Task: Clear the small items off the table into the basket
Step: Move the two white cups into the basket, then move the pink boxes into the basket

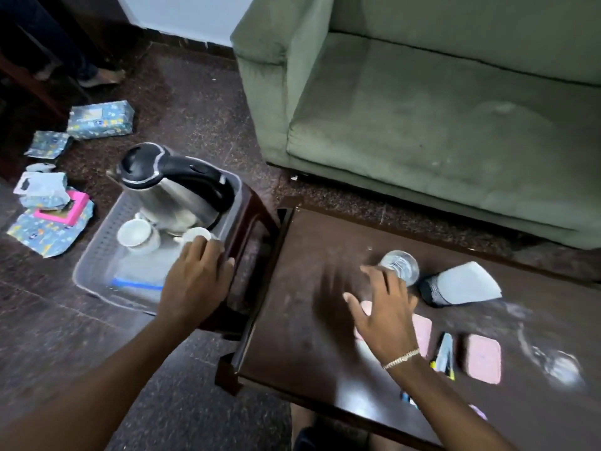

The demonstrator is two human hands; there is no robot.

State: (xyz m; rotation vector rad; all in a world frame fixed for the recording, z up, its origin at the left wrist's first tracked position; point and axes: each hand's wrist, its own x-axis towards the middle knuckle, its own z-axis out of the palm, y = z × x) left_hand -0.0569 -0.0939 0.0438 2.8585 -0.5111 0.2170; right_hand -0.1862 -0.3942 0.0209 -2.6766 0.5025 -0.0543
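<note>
Blue patterned wrapping paper (48,231) and wrapped parcels (100,120) lie scattered on the dark floor at far left; we can read no print on them, only a small repeated motif. A pink frame (63,209) sits among them.

Next comes the translucent grey basket (97,255) on a dark stool (250,229). It holds a steel kettle (175,193) with a black lid and handle, no brand legible, and a white cup (135,234). Our left hand (195,281) rests at the basket's near right rim, fingers curled around a second white cup (196,237) held just inside it.

On the dark wooden table (299,320), our right hand (383,307) hovers with fingers spread wide, fingertips just at a clear glass (400,265), not closed on it. A bracelet (400,358) circles that wrist. The hand covers part of a pink pad (422,333). Further right lie a small sachet (444,356) whose printing is blurred, another pink pad (484,358), and a white sheet over something black and meshed (461,284). A second glass (562,369) at far right is smeared by motion. The green sofa (422,125) behind is cut off.
</note>
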